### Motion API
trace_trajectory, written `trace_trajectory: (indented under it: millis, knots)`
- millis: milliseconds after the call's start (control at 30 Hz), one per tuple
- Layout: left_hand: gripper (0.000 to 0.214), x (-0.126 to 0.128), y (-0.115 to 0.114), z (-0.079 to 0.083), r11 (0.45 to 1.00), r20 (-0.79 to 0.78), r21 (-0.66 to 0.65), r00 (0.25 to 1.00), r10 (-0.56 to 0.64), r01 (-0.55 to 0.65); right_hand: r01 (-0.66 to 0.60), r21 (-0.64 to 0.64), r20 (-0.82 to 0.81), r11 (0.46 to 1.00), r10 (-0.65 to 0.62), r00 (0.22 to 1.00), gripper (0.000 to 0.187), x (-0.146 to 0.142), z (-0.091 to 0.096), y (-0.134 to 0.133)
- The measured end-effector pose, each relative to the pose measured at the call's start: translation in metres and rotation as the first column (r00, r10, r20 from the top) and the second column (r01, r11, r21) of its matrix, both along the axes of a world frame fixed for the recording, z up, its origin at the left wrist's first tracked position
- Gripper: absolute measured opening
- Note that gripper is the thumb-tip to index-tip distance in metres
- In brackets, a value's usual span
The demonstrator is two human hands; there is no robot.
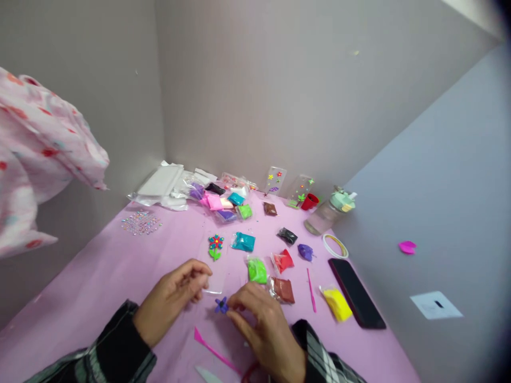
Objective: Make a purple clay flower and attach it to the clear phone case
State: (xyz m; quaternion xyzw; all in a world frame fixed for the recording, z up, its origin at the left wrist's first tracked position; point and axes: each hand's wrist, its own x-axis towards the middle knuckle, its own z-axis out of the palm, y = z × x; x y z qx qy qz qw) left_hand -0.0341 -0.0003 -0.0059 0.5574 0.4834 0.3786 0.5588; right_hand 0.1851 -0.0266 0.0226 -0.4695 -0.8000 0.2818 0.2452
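1. Purple clay, shaped into a small purple flower (221, 305), lies on the pink tabletop (120, 266) between your two hands. The thumb and forefinger of your right hand (265, 325) pinch its right-hand petals, and the other fingers are curled behind them.
2. Your left hand (175, 298) sits just left of the flower. Its fingers are bent and held close together, with the tips at the near edge of a clear phone case (217, 276). You cannot tell from here whether they grip it or only touch it.
3. The case stretches away just beyond the flower. At its far end it carries a red-and-blue clay bloom (216, 242) with green leaves.
4. Beyond the flower and to its right lies a green clay packet (256, 270). A brown clay packet (283, 290) is just beside that, and a red clay packet (283, 260) is a little farther off.
5. Nearer to you than the flower lies a pink modelling tool (213, 348).
6. Well to the flower's right are a thin pink stick (311, 290), a yellow clay packet (337, 304) and a black phone (356, 292).
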Motion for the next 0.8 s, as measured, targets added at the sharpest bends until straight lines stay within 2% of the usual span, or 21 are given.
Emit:
trace_trajectory:
  millis: [67,133,300,400,467,533,667,800]
  knots:
    - [0.036,0.012,-0.008,0.003,0.989,0.063,-0.075,0.991,-0.122,0.127,0.021,0.01,-0.04,1.0,-0.021,0.999,0.006,0.002,-0.002,-0.007]
    - [0.037,0.022,-0.013,0.002,0.978,0.12,-0.123,0.981,-0.151,0.165,0.046,0.028,-0.086,0.999,-0.044,0.995,0.007,0.004,-0.005,-0.01]
    - [0.051,0.032,-0.014,-0.012,0.976,0.261,-0.206,0.965,-0.018,0.074,0.092,0.025,-0.209,0.995,-0.085,0.974,0.008,0.004,-0.011,-0.013]
    - [0.054,0.032,-0.013,-0.02,0.971,0.339,-0.213,0.94,-0.027,0.105,0.111,-0.002,-0.254,0.994,-0.108,0.961,0.009,0.003,-0.012,-0.013]
    - [0.054,0.032,-0.013,-0.024,0.971,0.375,-0.21,0.926,-0.028,0.114,0.112,-0.067,-0.29,0.992,-0.126,0.949,0.011,0.004,-0.012,-0.012]
    - [0.054,0.033,-0.015,-0.025,0.972,0.389,-0.212,0.921,-0.014,0.104,0.089,-0.183,-0.339,0.979,-0.148,0.929,0.017,0.004,-0.012,-0.01]
    - [0.052,0.035,-0.016,-0.019,0.97,0.348,-0.225,0.937,-0.01,0.094,0.035,-0.41,-0.439,0.911,-0.231,0.869,0.029,0.004,-0.011,-0.007]
    - [0.049,0.038,-0.019,-0.01,0.962,0.303,-0.241,0.952,-0.052,0.129,0.022,-0.483,-0.497,0.876,-0.294,0.816,0.019,0.002,-0.012,-0.007]
